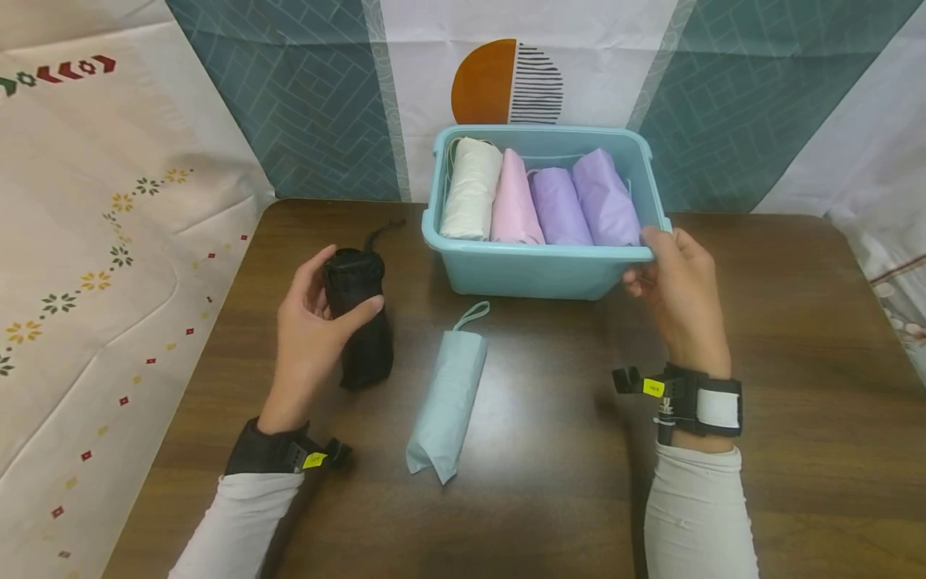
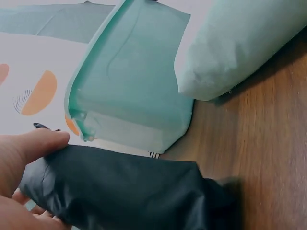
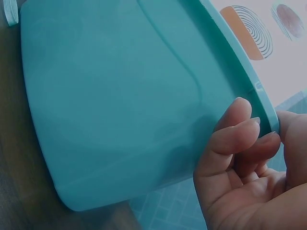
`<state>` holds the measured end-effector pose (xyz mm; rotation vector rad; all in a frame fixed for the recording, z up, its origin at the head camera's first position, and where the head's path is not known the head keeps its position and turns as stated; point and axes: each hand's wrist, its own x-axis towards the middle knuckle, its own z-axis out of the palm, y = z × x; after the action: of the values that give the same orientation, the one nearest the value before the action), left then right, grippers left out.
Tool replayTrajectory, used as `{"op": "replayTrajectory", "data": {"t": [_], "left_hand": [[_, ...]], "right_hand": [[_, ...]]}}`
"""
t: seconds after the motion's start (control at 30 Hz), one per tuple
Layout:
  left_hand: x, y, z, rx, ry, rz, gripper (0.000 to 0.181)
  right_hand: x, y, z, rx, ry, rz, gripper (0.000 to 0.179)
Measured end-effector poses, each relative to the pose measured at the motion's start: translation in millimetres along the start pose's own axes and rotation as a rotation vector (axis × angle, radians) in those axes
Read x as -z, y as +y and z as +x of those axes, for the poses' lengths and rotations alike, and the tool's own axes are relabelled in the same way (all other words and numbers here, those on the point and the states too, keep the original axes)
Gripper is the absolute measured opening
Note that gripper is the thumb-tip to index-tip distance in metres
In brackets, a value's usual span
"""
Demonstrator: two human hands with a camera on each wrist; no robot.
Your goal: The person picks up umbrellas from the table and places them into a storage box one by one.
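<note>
My left hand (image 1: 311,330) grips a black folded umbrella (image 1: 369,346) by its upper part, thumb on the near side. A dark cord trails from the top of it. In the left wrist view the black umbrella (image 2: 129,187) lies across the lower part, its far side hidden. With thumb and curled fingers, my right hand (image 1: 683,289) pinches the front right corner of a light blue plastic bin (image 1: 528,273). In the right wrist view, fingers (image 3: 235,139) sit under the bin's rim. Between the hands a pale blue folded umbrella (image 1: 448,402) lies on the table, its strap pointing towards the bin.
Inside the bin, side by side, are a white bundle (image 1: 472,189), a pink bundle (image 1: 515,201) and two purple bundles (image 1: 560,205). The brown wooden table (image 1: 535,498) meets a patterned cloth (image 1: 311,104) behind the bin. Another printed cloth (image 1: 130,305) hangs at the left.
</note>
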<state>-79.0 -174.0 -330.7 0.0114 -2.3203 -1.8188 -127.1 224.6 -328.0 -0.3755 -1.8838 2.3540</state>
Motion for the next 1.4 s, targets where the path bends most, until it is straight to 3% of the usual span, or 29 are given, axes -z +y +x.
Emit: {"op": "replayTrajectory", "data": {"t": [0.23, 0.5, 0.83, 1.0, 1.23, 1.4], "left_hand": [[-11.5, -4.4, 1.8, -0.010, 0.079, -0.086, 0.069], [-15.0, -6.7, -4.6, -0.017, 0.088, -0.056, 0.064], [-10.2, -21.1, -0.9, -0.025, -0.063, -0.256, 0.067], [-7.2, -27.4, -0.2, -0.021, -0.111, -0.251, 0.076], [-0.3, -42.9, 3.7, -0.024, -0.177, -0.300, 0.071], [0.6, -44.7, 4.7, -0.004, -0.186, -0.199, 0.067]], "right_hand": [[0.8, -0.1, 0.6, -0.007, -0.001, 0.003, 0.040], [-1.0, -1.0, -0.7, 0.001, -0.002, -0.003, 0.040], [-0.7, -0.8, -0.3, 0.006, -0.001, -0.022, 0.041], [0.4, -1.7, -0.6, 0.005, -0.003, -0.021, 0.042], [0.0, -1.6, -0.2, 0.017, 0.005, -0.016, 0.041], [-1.3, 0.8, -0.9, 0.031, 0.014, -0.008, 0.038]]}}
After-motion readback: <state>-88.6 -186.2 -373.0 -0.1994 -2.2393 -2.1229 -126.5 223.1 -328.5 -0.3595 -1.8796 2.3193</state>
